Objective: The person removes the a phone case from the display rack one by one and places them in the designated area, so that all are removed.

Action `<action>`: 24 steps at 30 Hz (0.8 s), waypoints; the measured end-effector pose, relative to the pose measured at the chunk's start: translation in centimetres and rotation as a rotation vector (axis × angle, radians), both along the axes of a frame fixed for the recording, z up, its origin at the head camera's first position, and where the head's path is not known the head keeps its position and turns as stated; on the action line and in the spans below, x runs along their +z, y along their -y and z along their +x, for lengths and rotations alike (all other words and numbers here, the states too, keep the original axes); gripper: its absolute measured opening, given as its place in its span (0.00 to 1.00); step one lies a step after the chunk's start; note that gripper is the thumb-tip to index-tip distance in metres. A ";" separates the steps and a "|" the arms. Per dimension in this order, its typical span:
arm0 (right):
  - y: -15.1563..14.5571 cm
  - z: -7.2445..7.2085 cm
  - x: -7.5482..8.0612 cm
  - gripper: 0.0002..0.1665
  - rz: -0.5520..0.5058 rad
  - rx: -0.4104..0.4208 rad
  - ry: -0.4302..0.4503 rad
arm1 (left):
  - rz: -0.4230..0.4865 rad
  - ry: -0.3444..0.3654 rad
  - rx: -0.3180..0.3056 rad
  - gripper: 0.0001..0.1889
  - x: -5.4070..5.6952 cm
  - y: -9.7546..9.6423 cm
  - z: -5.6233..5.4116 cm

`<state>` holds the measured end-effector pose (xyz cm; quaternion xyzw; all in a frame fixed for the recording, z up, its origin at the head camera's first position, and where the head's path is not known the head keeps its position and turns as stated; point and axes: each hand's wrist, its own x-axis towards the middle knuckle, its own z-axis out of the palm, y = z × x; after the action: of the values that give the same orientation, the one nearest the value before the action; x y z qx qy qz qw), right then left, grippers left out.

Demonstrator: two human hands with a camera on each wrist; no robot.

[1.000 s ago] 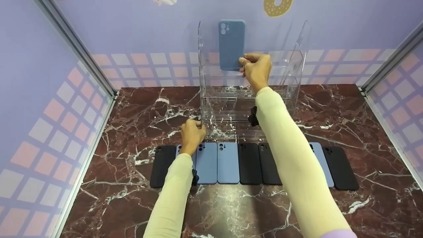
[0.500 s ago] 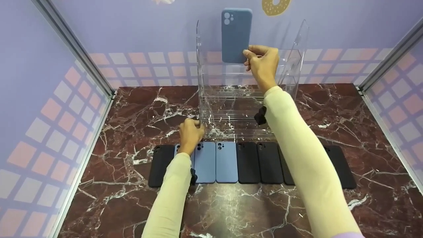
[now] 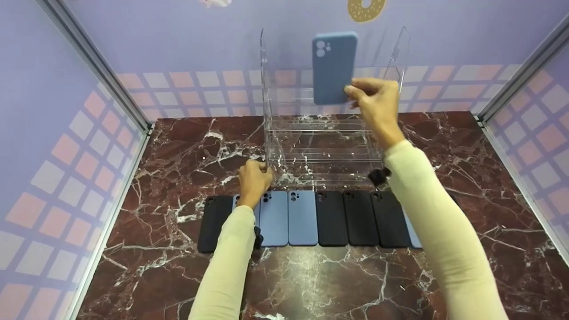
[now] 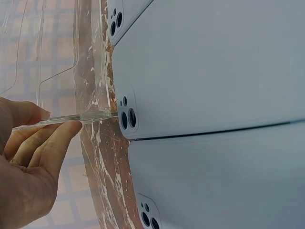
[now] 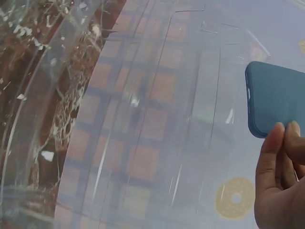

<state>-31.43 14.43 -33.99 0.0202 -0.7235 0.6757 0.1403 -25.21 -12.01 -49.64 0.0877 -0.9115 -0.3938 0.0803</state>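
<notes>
My right hand (image 3: 378, 100) pinches a blue phone case (image 3: 334, 69) by its lower right corner, upright in front of the upper part of a clear acrylic display rack (image 3: 320, 155). In the right wrist view the thumb and fingers meet at the edge of that case (image 5: 281, 98). With thumb and fingers my left hand (image 3: 255, 181) grips the rack's left side panel near its front. The left wrist view shows this panel edge (image 4: 71, 118) between thumb and fingers. Just below that hand, a light blue phone case (image 4: 205, 71) lies flat on the marble surface.
Several cases lie in a row before the rack, among them a black phone case (image 3: 332, 218) and a light blue one (image 3: 303, 218). My right sleeve covers the row's right end. A patterned wall (image 3: 191, 44) stands behind the rack, with side walls left and right.
My right hand has moved to the right with the blue phone case, first upward and then back down, away from the rack's back. The left hand stays on the side panel.
</notes>
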 end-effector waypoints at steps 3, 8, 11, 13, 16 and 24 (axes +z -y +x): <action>-1.9 1.3 -0.6 0.12 0.032 -0.004 0.000 | -0.004 0.010 -0.004 0.06 0.0 0.0 -0.2; -5.4 3.0 -1.6 0.13 0.133 -0.057 0.018 | -0.005 0.008 -0.001 0.07 -0.2 0.1 -0.5; -7.6 3.9 -2.3 0.15 0.172 -0.095 0.011 | -0.012 0.007 -0.006 0.07 -0.4 0.3 -0.6; -9.1 4.4 -2.8 0.15 0.151 -0.120 0.010 | -0.013 0.002 -0.003 0.06 -0.4 0.5 -0.7; -11.3 5.2 -3.4 0.16 0.061 -0.157 0.024 | -0.016 -0.009 -0.002 0.06 -0.4 0.7 -0.7; -17.9 7.8 -5.5 0.14 -0.056 -0.249 0.106 | -0.014 -0.023 -0.003 0.06 -0.5 0.6 -0.6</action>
<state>-23.60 32.33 -39.45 -0.1095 -0.7076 0.6730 0.1851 -25.83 -12.63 -50.15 0.0813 -0.9133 -0.3886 0.0908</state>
